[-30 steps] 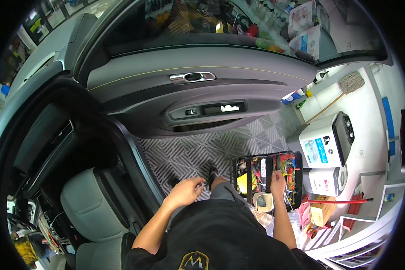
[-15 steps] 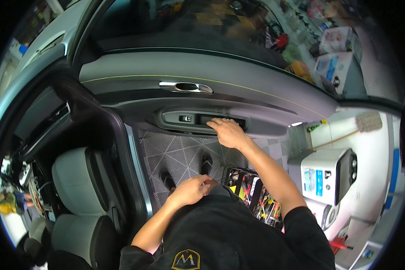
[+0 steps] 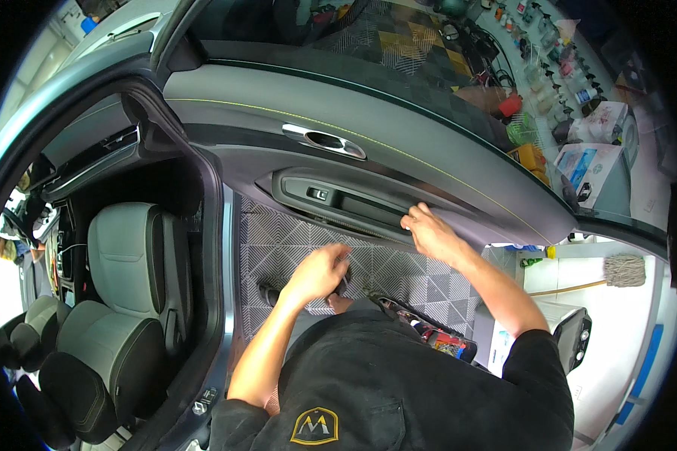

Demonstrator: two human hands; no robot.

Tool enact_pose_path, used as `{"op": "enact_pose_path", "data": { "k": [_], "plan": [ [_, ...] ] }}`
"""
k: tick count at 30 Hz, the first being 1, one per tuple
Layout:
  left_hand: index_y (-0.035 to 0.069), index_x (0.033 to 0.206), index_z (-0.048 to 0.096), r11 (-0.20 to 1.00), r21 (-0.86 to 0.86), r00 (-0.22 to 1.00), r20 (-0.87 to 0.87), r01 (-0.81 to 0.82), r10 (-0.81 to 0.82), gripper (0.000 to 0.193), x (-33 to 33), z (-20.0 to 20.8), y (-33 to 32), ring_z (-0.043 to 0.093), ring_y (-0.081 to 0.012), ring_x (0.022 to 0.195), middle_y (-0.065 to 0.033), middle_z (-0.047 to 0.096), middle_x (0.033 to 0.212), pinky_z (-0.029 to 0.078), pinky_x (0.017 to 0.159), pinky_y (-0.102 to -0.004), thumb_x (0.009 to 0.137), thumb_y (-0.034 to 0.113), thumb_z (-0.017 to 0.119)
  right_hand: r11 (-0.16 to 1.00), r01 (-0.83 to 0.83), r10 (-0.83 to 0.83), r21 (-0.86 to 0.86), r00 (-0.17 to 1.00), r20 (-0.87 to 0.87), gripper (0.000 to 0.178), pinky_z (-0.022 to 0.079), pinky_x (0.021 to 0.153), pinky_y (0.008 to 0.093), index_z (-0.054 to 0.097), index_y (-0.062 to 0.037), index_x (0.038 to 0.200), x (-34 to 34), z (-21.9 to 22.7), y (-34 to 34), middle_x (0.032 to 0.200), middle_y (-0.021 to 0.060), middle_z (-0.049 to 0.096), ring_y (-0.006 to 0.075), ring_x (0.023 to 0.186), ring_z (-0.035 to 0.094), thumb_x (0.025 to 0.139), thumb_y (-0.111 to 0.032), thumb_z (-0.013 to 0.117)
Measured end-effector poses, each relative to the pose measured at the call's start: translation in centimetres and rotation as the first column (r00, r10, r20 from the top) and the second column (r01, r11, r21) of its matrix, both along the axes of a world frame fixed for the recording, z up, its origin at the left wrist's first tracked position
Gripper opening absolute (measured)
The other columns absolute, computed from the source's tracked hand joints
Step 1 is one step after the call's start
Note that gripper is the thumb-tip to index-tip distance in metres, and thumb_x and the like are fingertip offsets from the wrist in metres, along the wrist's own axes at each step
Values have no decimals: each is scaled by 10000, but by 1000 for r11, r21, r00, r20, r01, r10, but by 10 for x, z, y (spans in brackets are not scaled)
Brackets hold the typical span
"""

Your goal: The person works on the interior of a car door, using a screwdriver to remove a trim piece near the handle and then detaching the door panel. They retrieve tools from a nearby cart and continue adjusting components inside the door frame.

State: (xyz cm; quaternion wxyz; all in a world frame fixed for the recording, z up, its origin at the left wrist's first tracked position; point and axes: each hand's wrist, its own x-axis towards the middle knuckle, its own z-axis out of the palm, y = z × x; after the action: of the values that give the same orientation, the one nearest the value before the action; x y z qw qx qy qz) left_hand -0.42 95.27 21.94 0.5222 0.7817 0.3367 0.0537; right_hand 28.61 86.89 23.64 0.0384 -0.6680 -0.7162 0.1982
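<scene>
The step seems to be work at the door armrest point(image 3: 346, 197): right hand point(image 3: 433, 233) narrowly bunched at its right end, left hand point(image 3: 317, 273) curled, apart. Whether they hold something cannot be told. Next probably needs light touch.

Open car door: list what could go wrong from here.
The open car door stands right in front of the person; if it swung inward, it could bump them.

The open tool case sits on the floor close to the person's right side, so a sideways step might catch it.

The right hand is at the right end of the armrest recess; its fingers might scrape the edge, though contact is unclear.
</scene>
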Motion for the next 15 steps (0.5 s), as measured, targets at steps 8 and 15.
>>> {"op": "enact_pose_path", "data": {
  "k": [8, 15],
  "plan": [
    [-47, 1114, 656, 943, 332, 922, -351, -39, 161, 348, 105, -29, 48, 666, -373, 1057, -238, 636, 1176, 542, 909, -447, 887, 207, 583, 838, 525, -522, -145, 697, -492, 212, 532, 755, 358, 663, -49, 1013, -48, -46, -90, 878, 145, 676, 274, 807, 674, 826, 18, 587],
    [-68, 1074, 692, 941, 235, 853, -408, -245, 324, 385, 143, -41, 42, 665, -391, 1066, -306, 606, 1192, 575, 882, -410, 812, 213, 679, 721, 649, -684, -243, 610, -400, 180, 521, 820, 402, 675, -35, 999, -26, -109, -180, 941, 202, 697, 358, 914, 681, 832, -21, 611]
  ]
}}
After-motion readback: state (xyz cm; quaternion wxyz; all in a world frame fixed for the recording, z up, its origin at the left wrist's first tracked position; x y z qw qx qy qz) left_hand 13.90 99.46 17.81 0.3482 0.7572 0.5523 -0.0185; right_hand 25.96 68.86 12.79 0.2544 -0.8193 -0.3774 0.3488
